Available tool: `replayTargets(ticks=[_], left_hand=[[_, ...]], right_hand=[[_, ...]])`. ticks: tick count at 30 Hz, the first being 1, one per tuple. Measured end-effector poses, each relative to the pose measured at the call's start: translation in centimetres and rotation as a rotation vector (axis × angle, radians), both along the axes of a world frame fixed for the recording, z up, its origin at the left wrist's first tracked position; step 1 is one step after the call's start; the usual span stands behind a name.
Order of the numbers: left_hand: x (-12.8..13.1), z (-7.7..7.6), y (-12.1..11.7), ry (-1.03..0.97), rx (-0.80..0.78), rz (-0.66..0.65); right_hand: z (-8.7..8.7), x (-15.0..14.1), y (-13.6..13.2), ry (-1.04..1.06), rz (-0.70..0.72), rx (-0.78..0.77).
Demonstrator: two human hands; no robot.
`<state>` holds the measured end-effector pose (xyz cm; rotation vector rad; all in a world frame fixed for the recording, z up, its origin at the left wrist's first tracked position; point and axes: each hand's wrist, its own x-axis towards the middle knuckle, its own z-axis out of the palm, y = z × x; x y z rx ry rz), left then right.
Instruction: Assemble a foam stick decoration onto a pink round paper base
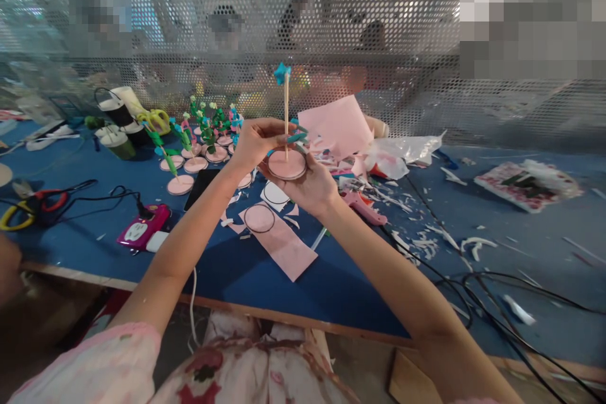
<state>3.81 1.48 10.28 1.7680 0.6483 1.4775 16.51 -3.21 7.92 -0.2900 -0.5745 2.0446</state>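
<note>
1. Left hand point(258, 139): fingers pinched on a thin wooden stick point(286, 115), which stands upright with a blue paper flower point(282, 72) at its top. Risk: a slackened pinch would let the stick lean off vertical.
2. Right hand point(312, 186): cupped under a round pink disc point(286, 165), held above the counter point(227, 265); the foot of the stick meets the disc near its middle. Risk: a tilt of this hand would slide the foot off centre. Whether the joint has set cannot be told.
3. Teal leaf pieces point(298, 136): on the stick, just beside the left fingertips. Risk: the pinch could crush or dislodge them.
4. Pink glue gun point(362, 207): on the counter just right of the right hand, its cord trailing towards the near edge. Risk: a dropping forearm could catch the cord or touch the nozzle.
5. Finished flower stems on discs point(208, 132): standing left of the left hand. Risk: a sweep of the left elbow would topple them.
6. Pink sheet with drawn circles point(277, 233): flat below both hands, amid paper scraps point(426, 240). Risk: a dropped piece could stick to it.
</note>
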Motion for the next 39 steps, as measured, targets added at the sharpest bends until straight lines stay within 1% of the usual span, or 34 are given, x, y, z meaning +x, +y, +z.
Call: replayTargets(ticks=[4,7,13,15,20,26,28,31,33,35,39], left_hand=[[0.24,-0.38,0.11,0.018,0.019,0.031],[0.3,-0.51,0.22,0.028,0.016,0.024],[0.04,-0.15,0.12,0.001,0.005,-0.065],[-0.05,-0.1,0.09,0.001,-0.003,-0.077],[-0.02,-0.14,0.12,0.004,-0.018,-0.02],[0.23,-0.23,0.42,0.014,0.03,0.03],[0.16,-0.18,0.45,0.017,0.028,0.006],[-0.05,0.07,0.2,0.034,-0.001,-0.071],[-0.19,0.26,-0.04,0.049,-0.011,-0.099],[-0.29,0.39,-0.18,0.065,-0.008,-0.081],[-0.24,0.21,0.13,0.087,0.023,-0.002]], right_hand=[[-0.37,-0.09,-0.14,0.006,0.009,-0.01],[-0.58,-0.18,-0.2,0.015,-0.001,-0.026],[-0.63,-0.15,0.03,0.017,0.028,-0.03],[-0.61,-0.05,0.14,0.023,0.022,-0.027],[-0.46,-0.03,-0.02,0.049,0.009,-0.04],[-0.49,-0.25,-0.38,0.079,-0.004,-0.082],[-0.52,-0.26,-0.37,0.094,-0.01,-0.082],[-0.41,-0.21,-0.35,0.08,-0.014,-0.101],[-0.29,-0.14,-0.34,0.071,-0.017,-0.107],[-0.24,-0.08,-0.34,0.068,-0.013,-0.095],[-0.49,-0.16,-0.34,0.078,0.004,-0.05]])
